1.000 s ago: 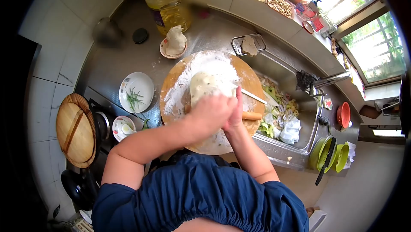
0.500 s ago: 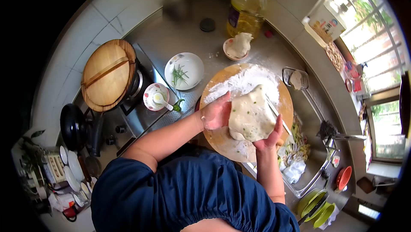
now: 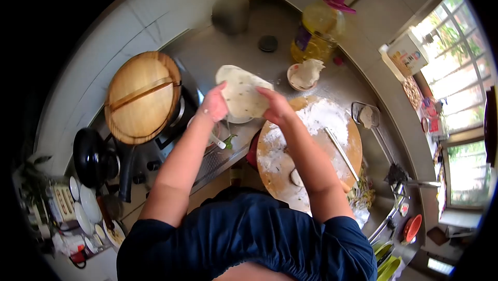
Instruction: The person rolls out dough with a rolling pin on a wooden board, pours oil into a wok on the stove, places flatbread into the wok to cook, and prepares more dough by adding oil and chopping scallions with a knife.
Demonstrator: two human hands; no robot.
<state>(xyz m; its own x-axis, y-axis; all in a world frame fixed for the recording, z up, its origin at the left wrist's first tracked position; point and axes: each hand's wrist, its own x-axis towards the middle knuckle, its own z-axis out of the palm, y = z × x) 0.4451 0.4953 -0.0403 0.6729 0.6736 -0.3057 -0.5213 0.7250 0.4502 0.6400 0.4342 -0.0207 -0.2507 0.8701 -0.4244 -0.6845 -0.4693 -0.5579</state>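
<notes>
A flat sheet of dough [image 3: 244,94] with green specks is held up between my two hands, over a white plate [image 3: 240,121] that it mostly covers. My left hand [image 3: 215,103] grips the sheet's left edge, thumb on top. My right hand [image 3: 277,107] pinches its right edge. Behind my right forearm lies a round wooden board [image 3: 267,172] dusted with flour [image 3: 316,112]. A thin pale stick [image 3: 341,154] rests on the board, and a small pale lump [image 3: 296,178] is partly hidden by my forearm.
A pan with a wooden lid [image 3: 140,107] stands left. Near my left wrist are a spoon [image 3: 217,141] and a green pepper [image 3: 229,142]. Behind the board are a bowl of dough [image 3: 306,75] and an oil jug [image 3: 316,32]. A sink [image 3: 381,177] lies right.
Both hands have carried the dough sheet left, from above the floured board to above the white plate. The stick stays on the board, and the view has shifted slightly.
</notes>
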